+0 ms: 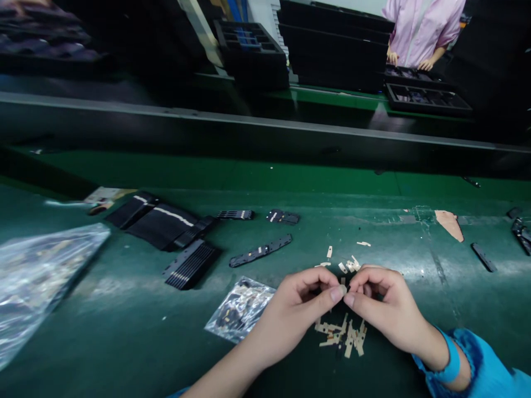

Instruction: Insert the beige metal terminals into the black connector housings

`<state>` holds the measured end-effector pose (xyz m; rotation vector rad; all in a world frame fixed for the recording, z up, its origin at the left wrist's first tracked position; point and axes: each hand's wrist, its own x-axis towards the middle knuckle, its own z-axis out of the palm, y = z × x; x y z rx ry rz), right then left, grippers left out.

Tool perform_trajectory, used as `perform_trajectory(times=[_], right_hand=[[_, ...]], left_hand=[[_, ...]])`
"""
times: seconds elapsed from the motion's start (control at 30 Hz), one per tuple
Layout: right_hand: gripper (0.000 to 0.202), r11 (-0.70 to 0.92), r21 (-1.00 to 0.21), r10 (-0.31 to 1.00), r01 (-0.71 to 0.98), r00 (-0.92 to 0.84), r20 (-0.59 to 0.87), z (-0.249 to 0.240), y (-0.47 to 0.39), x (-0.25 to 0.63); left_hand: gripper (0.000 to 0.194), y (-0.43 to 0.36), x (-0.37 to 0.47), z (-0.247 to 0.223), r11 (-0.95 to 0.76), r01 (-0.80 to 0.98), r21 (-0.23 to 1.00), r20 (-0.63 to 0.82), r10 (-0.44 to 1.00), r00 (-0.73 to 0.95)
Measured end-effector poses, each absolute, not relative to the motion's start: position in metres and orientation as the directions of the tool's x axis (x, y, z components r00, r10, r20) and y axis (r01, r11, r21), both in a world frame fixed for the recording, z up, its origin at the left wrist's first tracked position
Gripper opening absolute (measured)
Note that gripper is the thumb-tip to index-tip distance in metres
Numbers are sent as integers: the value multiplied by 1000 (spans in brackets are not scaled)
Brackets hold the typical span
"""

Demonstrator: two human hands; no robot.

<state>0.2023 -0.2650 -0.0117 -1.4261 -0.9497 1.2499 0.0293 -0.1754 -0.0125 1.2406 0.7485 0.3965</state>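
Thumb and fingers of my left hand [309, 298] are pinched together, close against the pinched fingertips of my right hand [379, 298]. Whatever sits between them is too small and too covered to name. Just below lies a loose pile of small beige strips [350, 337], some with dark holes. More beige pieces [352, 264] are scattered beyond my fingertips. A clear plastic bag [240, 309] holding small dark and gold parts lies by my left forearm. Farther left rests a long black slotted part [261, 251].
Black ribbed stacks [193, 264] and a black folded piece [160, 221] lie at left, near a large clear bag [45, 276]. A raised ledge [265, 121] crosses behind. Beyond it stand black trays [427, 98], and a person in a pink top [423, 27] works there.
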Motion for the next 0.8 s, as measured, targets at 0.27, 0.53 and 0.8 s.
perform_trajectory(times=[0.27, 0.53, 0.8], right_hand=[[22, -315, -891, 940, -327, 21, -340, -17, -264, 204], [18, -287, -920, 942, -267, 96, -322, -17, -264, 205], [16, -257, -944, 931, -205, 209, -299, -15, -264, 205]], left_hand=[[49, -179, 31, -20, 491, 109, 864, -385, 506, 772], [48, -179, 31, -22, 484, 91, 871, -374, 531, 761], [25, -180, 27, -15, 243, 165, 956, -285, 633, 720]])
